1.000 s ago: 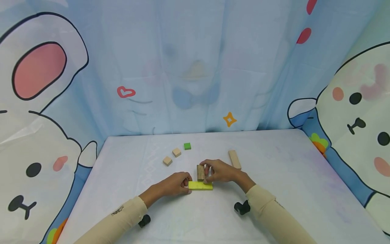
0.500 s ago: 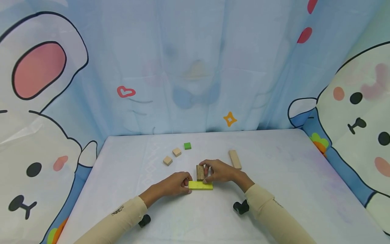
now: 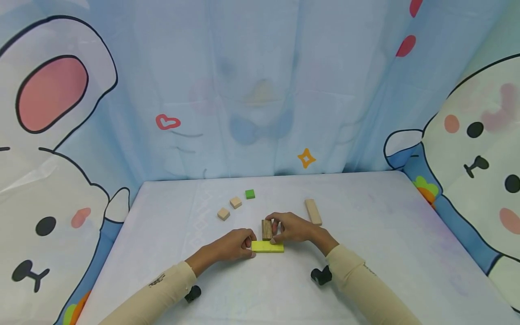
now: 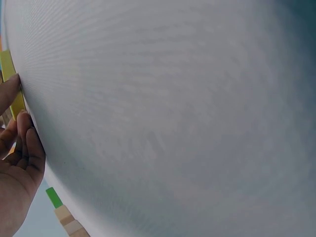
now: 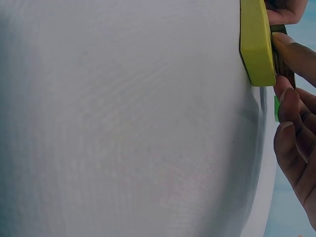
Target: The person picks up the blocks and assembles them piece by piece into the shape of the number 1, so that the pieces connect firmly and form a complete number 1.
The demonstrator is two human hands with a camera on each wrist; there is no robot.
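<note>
A yellow block (image 3: 267, 247) lies lengthwise across the table in front of the person. My left hand (image 3: 234, 245) is at its left end, with thumb and fingers gripping that end; the left wrist view shows the thumb against the yellow block (image 4: 18, 104). A brown wood-grain block (image 3: 266, 229) sits crosswise right at the yellow block's far edge. My right hand (image 3: 295, 227) pinches it from the right, index finger at its far end and thumb at its near end. In the right wrist view the brown block (image 5: 280, 28) is partly hidden by the fingers.
Two small plain wooden cubes (image 3: 223, 214) and a green block (image 3: 249, 194) lie farther back on the left. A plain wooden plank (image 3: 313, 212) lies behind the right hand. The white-covered table (image 3: 398, 253) ends at a blue printed curtain (image 3: 252, 90).
Over the last second the brown block has shifted very slightly left with the right hand. The left hand and the yellow block stay practically where they were.
</note>
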